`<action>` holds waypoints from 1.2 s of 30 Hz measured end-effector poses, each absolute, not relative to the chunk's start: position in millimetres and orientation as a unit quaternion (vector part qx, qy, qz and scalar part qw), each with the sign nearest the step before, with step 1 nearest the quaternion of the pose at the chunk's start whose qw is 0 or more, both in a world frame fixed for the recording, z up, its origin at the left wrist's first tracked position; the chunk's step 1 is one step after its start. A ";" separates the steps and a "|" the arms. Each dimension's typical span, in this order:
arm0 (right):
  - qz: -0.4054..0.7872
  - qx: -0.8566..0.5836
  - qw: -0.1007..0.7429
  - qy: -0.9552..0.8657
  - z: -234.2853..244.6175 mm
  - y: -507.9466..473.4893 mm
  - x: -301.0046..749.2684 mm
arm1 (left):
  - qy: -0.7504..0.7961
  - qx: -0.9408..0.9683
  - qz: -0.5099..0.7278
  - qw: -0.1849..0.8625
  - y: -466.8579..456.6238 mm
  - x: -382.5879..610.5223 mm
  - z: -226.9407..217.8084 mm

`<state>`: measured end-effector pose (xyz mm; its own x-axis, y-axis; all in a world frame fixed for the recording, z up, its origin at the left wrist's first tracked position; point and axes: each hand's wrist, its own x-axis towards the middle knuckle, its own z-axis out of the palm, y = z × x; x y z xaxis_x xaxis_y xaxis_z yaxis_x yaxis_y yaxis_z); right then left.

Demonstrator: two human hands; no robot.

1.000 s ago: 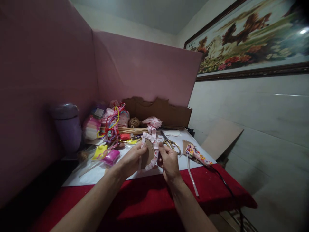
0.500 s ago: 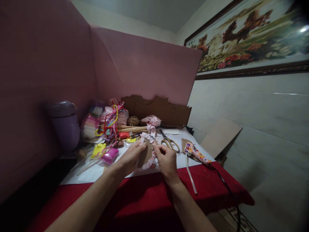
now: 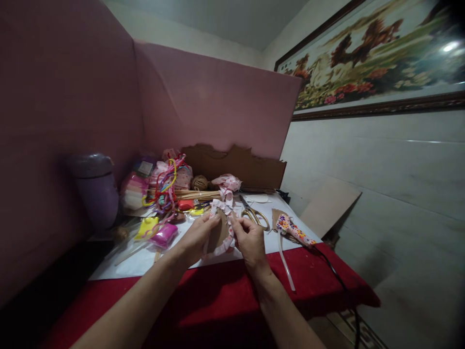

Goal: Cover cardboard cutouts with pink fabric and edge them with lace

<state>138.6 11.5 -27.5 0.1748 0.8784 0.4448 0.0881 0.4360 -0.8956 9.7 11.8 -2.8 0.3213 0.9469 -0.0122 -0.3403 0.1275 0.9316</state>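
Note:
A brown cardboard piece [image 3: 218,233] is held up over the front of the white sheet, edged with a ruffled pink-and-white fabric strip [image 3: 229,239]. My left hand [image 3: 200,237] is closed on the cardboard's left side, thumb on its face. At the right edge, my right hand [image 3: 250,238] pinches the fabric strip between thumb and fingers. The strip seems to run back toward a bunched pink fabric [image 3: 228,182] behind. Gold-handled scissors [image 3: 256,217] lie just right of the work. Whatever lies under my fingertips is hidden.
To the right, a flower-patterned glue gun [image 3: 295,230] with a clear glue stick rests on cardboard, its black cord [image 3: 336,274] trailing off the table. Clay packets [image 3: 165,235], pipe cleaners [image 3: 170,177], sticks [image 3: 198,195], twine [image 3: 199,182] and a purple tumbler [image 3: 97,194] stand left and behind.
The view has shifted very slightly. Both hands keep their hold on the cardboard and fabric strip, with hardly any visible movement.

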 end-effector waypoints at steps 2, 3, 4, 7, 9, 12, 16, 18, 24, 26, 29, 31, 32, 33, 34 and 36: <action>0.297 -0.437 0.632 -0.568 -26.7 10.1 138.1 | 0.339 0.455 0.472 0.675 13.6 9.0 -4.4; 0.284 -0.439 0.630 -0.574 -26.8 9.6 138.1 | 0.344 0.456 0.472 0.672 14.6 8.7 -4.9; 0.273 -0.441 0.628 -0.581 -27.1 9.2 138.1 | 0.350 0.456 0.474 0.666 15.4 8.4 -5.0; 0.258 -0.440 0.626 -0.589 -29.0 9.1 138.6 | 0.358 0.456 0.481 0.658 16.3 8.4 -3.9; 0.275 -0.440 0.626 -0.582 -29.8 9.6 138.7 | 0.352 0.455 0.483 0.660 15.3 9.1 -2.4; 0.315 -0.439 0.624 -0.565 -29.8 10.2 138.4 | 0.334 0.463 0.494 0.656 13.6 10.6 -1.6; 0.332 -0.437 0.624 -0.556 -28.8 10.0 138.1 | 0.335 0.469 0.503 0.644 13.9 10.8 -3.4; 0.328 -0.435 0.626 -0.558 -28.3 9.3 138.3 | 0.339 0.467 0.498 0.647 14.1 10.3 -3.6; 0.337 -0.429 0.626 -0.558 -27.1 7.5 137.9 | 0.334 0.473 0.494 0.649 14.4 9.7 -2.4; 0.339 -0.430 0.628 -0.554 -27.4 7.7 138.0 | 0.333 0.483 0.491 0.644 15.6 9.5 -3.7; 0.339 -0.429 0.634 -0.547 -28.0 9.0 139.3 | 0.324 0.496 0.490 0.640 17.0 9.5 -6.4; 0.340 -0.427 0.640 -0.541 -28.2 10.2 140.5 | 0.315 0.503 0.492 0.637 16.6 9.9 -7.4; 0.343 -0.426 0.642 -0.537 -28.1 10.8 140.9 | 0.311 0.507 0.492 0.636 16.2 10.2 -7.7; 0.347 -0.426 0.643 -0.533 -28.0 11.3 141.1 | 0.309 0.510 0.490 0.636 15.7 10.5 -7.9; 0.353 -0.426 0.643 -0.530 -27.9 11.6 141.2 | 0.307 0.513 0.487 0.637 15.2 10.8 -8.0; 0.370 -0.427 0.638 -0.523 -27.7 11.9 140.9 | 0.310 0.516 0.481 0.638 14.8 11.3 -8.4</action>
